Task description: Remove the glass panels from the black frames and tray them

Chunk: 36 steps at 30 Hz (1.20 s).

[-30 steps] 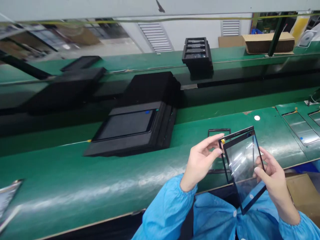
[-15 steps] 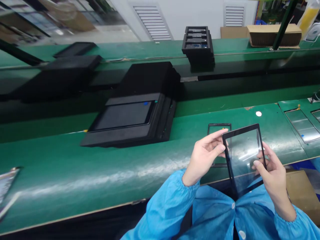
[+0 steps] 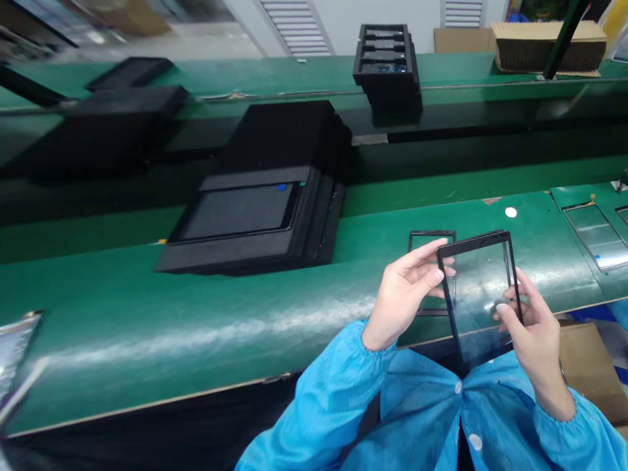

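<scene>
Two partly closed hands, the left hand [image 3: 405, 294] and right hand [image 3: 534, 347], pinch a black-framed glass panel [image 3: 478, 294] by its side edges above the green desk [image 3: 196, 327]; a slackened grip could drop and crack it.

And there it goes, I've swung the black-framed glass panel [image 3: 478, 294] round: its top edge, sloping up to the right a second ago, now runs nearly level between my left hand [image 3: 405, 294] and right hand [image 3: 532, 333], its lower corner drawn in higher. My view has tipped down as well, so the black tray stack [image 3: 387, 65] and green surface [image 3: 196, 327] ride higher in frame
</scene>
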Tool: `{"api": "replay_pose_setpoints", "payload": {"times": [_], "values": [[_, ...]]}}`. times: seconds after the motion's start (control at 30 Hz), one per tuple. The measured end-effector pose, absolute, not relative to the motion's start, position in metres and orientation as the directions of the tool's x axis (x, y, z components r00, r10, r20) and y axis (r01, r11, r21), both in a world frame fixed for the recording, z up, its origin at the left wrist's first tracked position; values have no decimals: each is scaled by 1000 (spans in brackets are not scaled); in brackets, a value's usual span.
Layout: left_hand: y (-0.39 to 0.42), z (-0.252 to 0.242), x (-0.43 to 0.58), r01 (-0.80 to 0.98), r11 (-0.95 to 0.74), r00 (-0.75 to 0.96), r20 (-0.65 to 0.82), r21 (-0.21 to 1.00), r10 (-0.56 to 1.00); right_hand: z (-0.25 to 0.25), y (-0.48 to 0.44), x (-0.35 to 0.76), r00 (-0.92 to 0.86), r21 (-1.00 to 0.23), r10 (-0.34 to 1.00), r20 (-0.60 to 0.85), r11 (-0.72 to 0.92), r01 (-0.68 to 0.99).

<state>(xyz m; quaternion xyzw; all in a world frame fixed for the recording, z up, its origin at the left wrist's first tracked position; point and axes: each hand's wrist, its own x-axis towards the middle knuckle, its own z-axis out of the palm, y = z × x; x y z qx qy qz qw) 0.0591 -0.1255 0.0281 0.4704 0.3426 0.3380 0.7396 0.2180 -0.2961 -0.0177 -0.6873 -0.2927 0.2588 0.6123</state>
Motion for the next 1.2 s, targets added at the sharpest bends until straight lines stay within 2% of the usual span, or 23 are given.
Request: {"api": "replay_pose_setpoints", "payload": {"times": [0.1, 0.17, 0.23, 0.37, 0.63, 0.73, 0.8, 0.87, 0.97, 1.03, 1.1, 1.2], "values": [[-127, 31, 58, -154, 328, 527, -203, 932, 825, -17, -295, 223, 691, -930, 699, 184, -104, 353], [-128, 35, 56, -123, 314, 527, -206, 942, 825, -11, -291, 231, 687, -882, 671, 280, -102, 460], [-130, 40, 54, -78, 292, 539, -206, 953, 816, 0, -285, 240, 689, -926, 680, 249, -42, 376], [-137, 46, 49, 10, 265, 566, -224, 964, 794, 22, -271, 252, 633, -998, 772, 59, 50, 32], [-140, 37, 40, 86, 143, 578, -166, 986, 799, 40, -265, 244, 699, -998, 715, -10, 32, -47], [-140, 46, 47, 157, -136, 623, 9, 978, 782, 38, -264, 238, 676, -998, 736, -31, 7, -55], [-141, 54, 54, 193, -368, 694, 138, 910, 706, 35, -262, 234, 591, -996, 805, -60, -10, -88], [-142, 58, 60, 200, -451, 797, 123, 870, 592, 33, -261, 234, 473, -988, 875, -104, -39, -147], [-140, 54, 58, 222, -270, 856, -55, 937, 514, 32, -269, 249, 337, -964, 918, -207, -134, -229], [-138, 49, 51, 223, -57, 801, -150, 973, 579, 30, -279, 266, 286, -947, 915, -284, -220, -235], [-136, 44, 43, 165, 116, 707, -200, 979, 678, 25, -291, 280, 310, -936, 892, -330, -267, -228], [-136, 40, 39, 84, 207, 587, -216, 975, 780, 15, -300, 285, 457, -931, 819, -347, -242, -272]]}}
